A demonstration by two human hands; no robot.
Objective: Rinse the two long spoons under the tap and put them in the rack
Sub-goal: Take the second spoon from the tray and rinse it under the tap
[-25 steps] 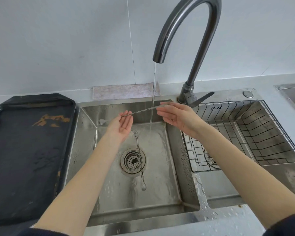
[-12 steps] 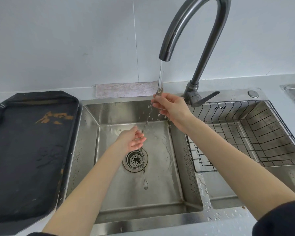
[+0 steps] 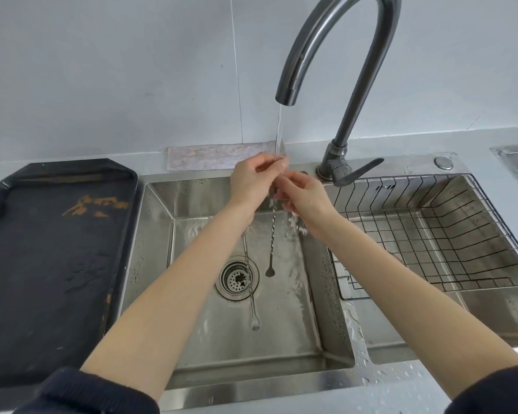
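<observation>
The left hand (image 3: 253, 179) is pinched shut on the top end of a long spoon (image 3: 271, 234), thumb and forefinger meeting right under the stream of water (image 3: 278, 130). The right hand (image 3: 304, 195) sits just below and to the right of it, fingers curled in narrowly around the upper handle; they seem to touch the twisted stem, though the splashing water blurs the contact and I cannot tell how firm the hold is. The spoon hangs nearly upright from the two hands, bowl end down, above the floor of the sink (image 3: 335, 294) and just right of the drain (image 3: 237, 277).

The second spoon (image 3: 251, 294) lies flat on the sink floor, its stem crossing the right edge of the drain and its small bowl pointing toward the near wall. Its far end is hidden behind the left forearm.

The tap (image 3: 338, 55) arches over the basin from behind the right hand, its lever (image 3: 359, 171) turned out to the right. The wire rack (image 3: 431, 231) sits in the next basin to the right, holding no spoon. A dark tray (image 3: 51, 255) with a brown smear rests on the counter to the left, and a folded cloth (image 3: 210, 158) lies against the wall behind the sink. Dark sleeves (image 3: 84, 392) are pushed up both arms.
</observation>
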